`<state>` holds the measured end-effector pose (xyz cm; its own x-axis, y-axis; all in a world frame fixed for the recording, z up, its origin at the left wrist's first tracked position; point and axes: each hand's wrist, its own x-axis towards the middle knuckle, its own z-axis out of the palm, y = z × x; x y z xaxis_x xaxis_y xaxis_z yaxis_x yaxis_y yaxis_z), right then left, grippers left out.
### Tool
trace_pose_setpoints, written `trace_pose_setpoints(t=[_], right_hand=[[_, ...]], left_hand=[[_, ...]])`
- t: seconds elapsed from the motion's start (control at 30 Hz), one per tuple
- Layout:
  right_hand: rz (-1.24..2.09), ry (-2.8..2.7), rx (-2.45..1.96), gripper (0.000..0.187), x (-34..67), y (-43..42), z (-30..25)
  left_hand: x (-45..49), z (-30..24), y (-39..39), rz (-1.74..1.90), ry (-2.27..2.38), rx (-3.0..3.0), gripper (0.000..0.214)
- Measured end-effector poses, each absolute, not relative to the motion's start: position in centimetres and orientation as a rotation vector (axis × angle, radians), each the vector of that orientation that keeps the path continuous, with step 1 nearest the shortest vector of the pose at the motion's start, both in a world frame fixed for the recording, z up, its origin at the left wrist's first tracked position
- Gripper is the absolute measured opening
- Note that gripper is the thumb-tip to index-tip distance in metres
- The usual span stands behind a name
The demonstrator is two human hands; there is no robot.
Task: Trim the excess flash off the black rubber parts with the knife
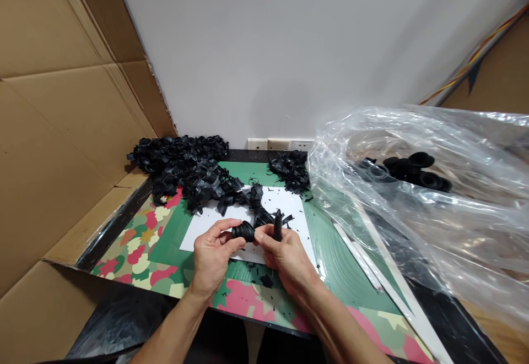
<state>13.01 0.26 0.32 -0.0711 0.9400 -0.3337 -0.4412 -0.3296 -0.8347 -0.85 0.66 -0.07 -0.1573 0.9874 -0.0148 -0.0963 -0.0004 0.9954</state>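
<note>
My left hand [212,251] is closed around one end of a black ribbed rubber bellows [243,232], held a little above a white sheet [198,232]. At its other end, the thumb and finger of my right hand [285,248] pinch the rim. A dark, pen-like tool [278,225] stands up from my right hand's grip; its lower end is hidden. Just beyond my fingers, more black bellows [257,204] lie on the sheet. Small black scraps [264,281] are scattered under and around my hands.
A large heap of black rubber bellows [194,168] lies at the back left, beside cardboard [74,121]. Black trimmings [291,171] are piled at the back. On the right, a clear plastic bag [454,221] holds several black rubber parts [413,168]. Wall sockets [279,144] sit behind the table.
</note>
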Motion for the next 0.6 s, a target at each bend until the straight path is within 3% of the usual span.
trace_pose_setpoints(t=[0.6], right_hand=[[1.647,-0.756,-1.082,0.035,12.58,0.19,-0.18]], left_hand=[[-0.79,0.12,0.67,1.459,1.229,1.095,0.019]])
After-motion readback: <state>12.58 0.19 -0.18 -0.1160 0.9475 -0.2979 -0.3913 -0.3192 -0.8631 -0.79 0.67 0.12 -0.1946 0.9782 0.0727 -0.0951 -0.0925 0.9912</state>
